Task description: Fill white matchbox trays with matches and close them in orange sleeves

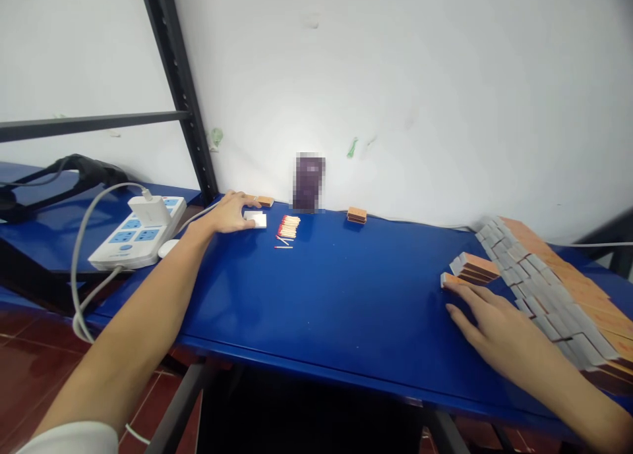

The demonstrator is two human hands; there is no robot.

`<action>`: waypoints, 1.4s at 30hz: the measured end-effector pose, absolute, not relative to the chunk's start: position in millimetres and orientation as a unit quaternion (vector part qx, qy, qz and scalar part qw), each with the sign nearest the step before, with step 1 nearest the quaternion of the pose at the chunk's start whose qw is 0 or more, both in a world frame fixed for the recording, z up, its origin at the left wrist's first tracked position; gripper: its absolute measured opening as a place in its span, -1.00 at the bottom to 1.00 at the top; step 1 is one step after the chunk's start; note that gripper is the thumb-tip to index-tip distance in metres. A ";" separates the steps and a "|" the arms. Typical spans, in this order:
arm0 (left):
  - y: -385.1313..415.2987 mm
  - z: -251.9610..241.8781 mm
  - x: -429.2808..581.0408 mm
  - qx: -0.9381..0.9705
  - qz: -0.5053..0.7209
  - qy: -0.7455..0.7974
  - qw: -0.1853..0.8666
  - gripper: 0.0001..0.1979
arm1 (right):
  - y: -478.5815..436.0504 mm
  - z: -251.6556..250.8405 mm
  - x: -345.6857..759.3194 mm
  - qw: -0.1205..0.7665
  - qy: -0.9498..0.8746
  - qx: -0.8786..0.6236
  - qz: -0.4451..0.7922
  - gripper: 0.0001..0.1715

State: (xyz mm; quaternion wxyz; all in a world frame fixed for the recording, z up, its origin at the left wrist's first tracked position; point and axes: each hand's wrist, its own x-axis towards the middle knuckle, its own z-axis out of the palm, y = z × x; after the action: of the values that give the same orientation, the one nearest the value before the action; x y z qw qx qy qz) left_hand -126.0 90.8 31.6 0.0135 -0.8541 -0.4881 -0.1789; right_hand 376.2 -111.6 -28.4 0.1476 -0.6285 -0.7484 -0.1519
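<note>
At the back left of the blue table, my left hand (pixel 232 213) has its thumb and fingers closed around small white matchbox trays (pixel 258 221). Just right of them lies a pile of red-tipped matches (pixel 289 227), with a few loose ones in front. Over on the right, the fingertips of my right hand (pixel 489 319) touch the near side of an orange matchbox (pixel 451 280); the thumb is held apart from it. Behind that box is a short stack of matchboxes (pixel 477 267). Part of the touched box is hidden by my fingers.
Rows of stacked matchboxes (pixel 548 289) fill the table's right end. Along the wall are a small matchbox stack (pixel 357 215), another matchbox (pixel 266 201) and a blurred dark object (pixel 308 184). A power strip (pixel 141 233) with cables and a black shelf post (pixel 185 91) stand left.
</note>
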 end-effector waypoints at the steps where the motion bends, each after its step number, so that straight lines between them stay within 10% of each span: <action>1: 91.1 29.7 -124.7 -0.851 -0.176 -0.494 0.020 -0.44 | -110.8 -28.1 373.2 0.160 -0.758 -0.616 -0.141 -0.49; 23: 73.5 30.0 -80.2 -0.884 -0.093 -0.458 -0.031 -0.09 | 7.5 -8.6 221.3 0.233 -0.878 -0.419 -0.002 -0.53; 42: 71.0 25.7 -68.0 -0.878 -0.245 -0.400 0.092 -0.52 | 7.7 -9.3 214.2 0.346 -0.817 -0.453 0.081 -0.54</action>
State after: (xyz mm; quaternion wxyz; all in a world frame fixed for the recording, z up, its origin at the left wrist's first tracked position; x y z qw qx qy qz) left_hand -68.0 71.0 25.7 0.0921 -0.8780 -0.4005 -0.2453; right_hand 214.2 7.7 -9.3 0.3459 -0.4535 -0.8174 0.0807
